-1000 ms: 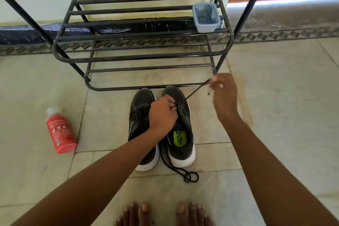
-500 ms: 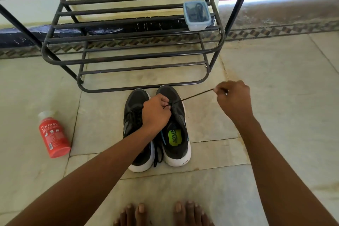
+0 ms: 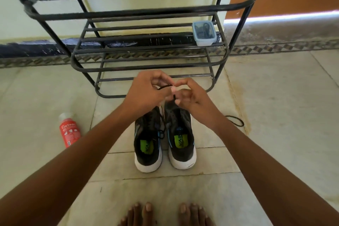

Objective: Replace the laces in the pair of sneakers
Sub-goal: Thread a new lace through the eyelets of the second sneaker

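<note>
Black lace (image 3: 163,87): being held taut above the toes of the sneakers, pinched between the curled fingers of the left hand (image 3: 146,91) and the right hand (image 3: 189,95), which are meeting just in front of the rack. A strand is being trailed down from the hands between the shoes.

Pair of sneakers: left sneaker (image 3: 147,145) and right sneaker (image 3: 180,139), dark uppers, white soles, green insole labels, being kept side by side on the tiled floor (image 3: 275,97), toes toward the rack.

Loose black lace (image 3: 235,120): being left on the floor, right of the right forearm.

Metal shoe rack (image 3: 146,47): black, slatted tiers. A clear lidded container (image 3: 204,33) is being carried on its lower shelf at right; dark cords are being stored inside.

Red bottle (image 3: 69,130): being left lying on the floor, well left of the sneakers.

Bare toes (image 3: 165,214): being shown at the bottom edge.
</note>
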Demonstrator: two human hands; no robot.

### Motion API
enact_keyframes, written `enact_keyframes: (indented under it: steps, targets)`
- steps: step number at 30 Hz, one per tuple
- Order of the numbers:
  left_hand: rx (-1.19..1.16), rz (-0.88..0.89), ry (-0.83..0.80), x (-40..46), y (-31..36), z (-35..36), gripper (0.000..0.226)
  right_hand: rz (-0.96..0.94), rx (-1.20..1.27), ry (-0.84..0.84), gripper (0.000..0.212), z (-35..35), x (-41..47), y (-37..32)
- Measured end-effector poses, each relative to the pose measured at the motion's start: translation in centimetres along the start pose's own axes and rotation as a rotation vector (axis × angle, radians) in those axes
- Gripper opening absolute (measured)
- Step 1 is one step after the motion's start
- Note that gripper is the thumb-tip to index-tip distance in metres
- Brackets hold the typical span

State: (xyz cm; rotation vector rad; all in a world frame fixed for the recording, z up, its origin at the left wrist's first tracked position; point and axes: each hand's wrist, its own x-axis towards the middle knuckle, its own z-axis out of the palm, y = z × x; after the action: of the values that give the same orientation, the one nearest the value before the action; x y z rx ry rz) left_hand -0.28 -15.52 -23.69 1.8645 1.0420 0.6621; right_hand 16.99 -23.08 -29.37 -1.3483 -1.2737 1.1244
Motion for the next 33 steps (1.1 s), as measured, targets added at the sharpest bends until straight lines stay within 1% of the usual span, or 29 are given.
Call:
enact_keyframes:
  steps: [2, 4, 6, 8, 11, 14, 17, 19, 21, 22, 23, 24, 25, 26, 27, 29, 31, 33]
  targets:
    - [0.062, 0.009, 0.005, -0.3, 0.1, -2.0, 0.007, 0.032, 0.011, 0.072, 0.031, 0.4, 0.3, -1.8]
    - [0.094, -0.011, -0.003, -0.5, -0.7, -4.0, 0.003, 0.044, 0.011, 0.212, 0.021, -0.1, 0.5, -3.1]
    - [0.152, -0.031, -0.020, -0.7, -2.0, -5.9, 0.002, 0.100, 0.101, 0.313, 0.013, -1.0, 0.4, -3.4]
    - [0.250, -0.045, -0.033, -0.7, -3.5, -7.6, 0.004, 0.180, 0.176, 0.365, 0.010, -1.9, 0.3, -3.2]
    - [0.428, -0.042, -0.066, -0.2, -5.2, -9.5, 0.012, 0.254, 0.164, 0.388, 0.008, -3.0, 0.1, -2.6]
    - [0.628, -0.073, -0.107, 1.0, -6.5, -10.6, 0.010, 0.289, 0.094, 0.438, 0.009, -3.3, 0.6, -2.1]
    - [0.740, -0.114, -0.140, 2.8, -7.4, -10.4, 0.011, 0.321, -0.028, 0.525, 0.013, -3.1, 1.5, -0.6]
    - [0.778, -0.071, -0.196, 3.7, -7.5, -9.1, 0.017, 0.320, -0.190, 0.579, 0.016, -2.5, 2.0, 0.9]
    - [0.719, 0.036, -0.206, 4.1, -6.9, -7.1, 0.019, 0.197, -0.456, 0.568, 0.019, -1.8, 2.3, 2.2]
    - [0.655, 0.079, -0.192, 4.0, -6.3, -6.1, 0.018, 0.097, -0.540, 0.524, 0.025, -1.4, 2.5, 2.5]
    - [0.584, 0.126, -0.179, 4.0, -5.9, -4.8, 0.016, 0.007, -0.564, 0.441, 0.032, -1.0, 2.8, 2.8]
    - [0.519, 0.158, -0.161, 3.9, -5.4, -3.7, 0.013, -0.039, -0.547, 0.333, 0.038, -0.5, 3.1, 2.7]
    - [0.471, 0.189, -0.136, 3.9, -5.0, -2.7, 0.010, -0.038, -0.505, 0.216, 0.043, 0.0, 3.6, 2.3]
    - [0.436, 0.208, -0.114, 4.1, -5.0, -1.6, 0.008, -0.005, -0.467, 0.132, 0.043, 0.3, 4.1, 2.5]
    - [0.403, 0.220, -0.085, 4.2, -4.9, -0.9, 0.006, -0.001, -0.474, 0.098, 0.035, 0.6, 4.6, 2.6]
    - [0.358, 0.198, -0.035, 4.5, -5.1, -0.1, 0.006, -0.012, -0.552, 0.159, 0.009, 0.7, 5.0, 3.1]
    - [0.333, 0.159, 0.020, 4.5, -5.4, 0.1, 0.009, 0.007, -0.604, 0.277, 0.016, -0.1, 4.8, 3.3]
    - [0.321, 0.109, 0.048, 4.3, -5.8, 0.1, 0.011, 0.093, -0.686, 0.410, 0.018, -1.1, 4.3, 3.0]
